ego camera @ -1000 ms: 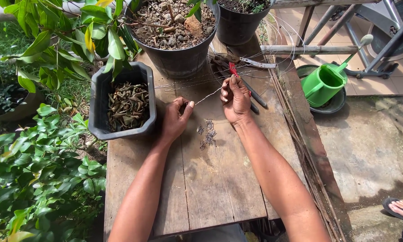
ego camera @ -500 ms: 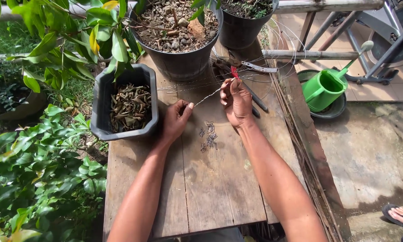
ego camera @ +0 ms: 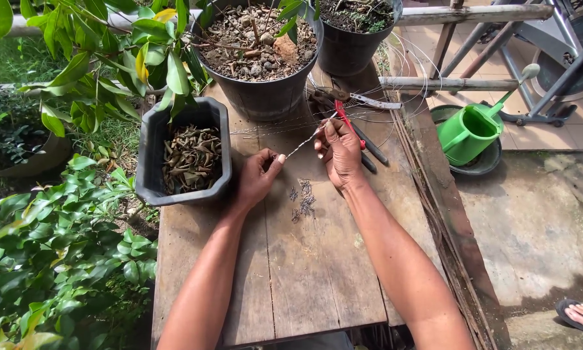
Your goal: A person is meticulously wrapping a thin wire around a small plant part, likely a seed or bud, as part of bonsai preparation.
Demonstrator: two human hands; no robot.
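My left hand [ego camera: 258,176] pinches the lower end of a thin twisted wire [ego camera: 302,142] above the wooden table [ego camera: 304,272]. The wire runs up to the right to my right hand [ego camera: 339,152], which grips red-handled pliers [ego camera: 345,121] at the wire's upper end. Several short cut wire pieces [ego camera: 302,198] lie on the planks just below both hands. Loops of loose wire [ego camera: 395,78] spread over the table's far right corner.
A black rectangular pot [ego camera: 186,152] of dry leaves stands left of my hands. Two round black pots [ego camera: 262,48] sit at the back. Black-handled cutters [ego camera: 356,98] lie behind. A green watering can [ego camera: 476,126] stands right. A sandalled foot [ego camera: 580,314] shows at the lower right. Leafy plants [ego camera: 52,259] fill the left.
Both hands stay at the wire with only slight shifts; the right hand and pliers have turned a little at the wire's end.
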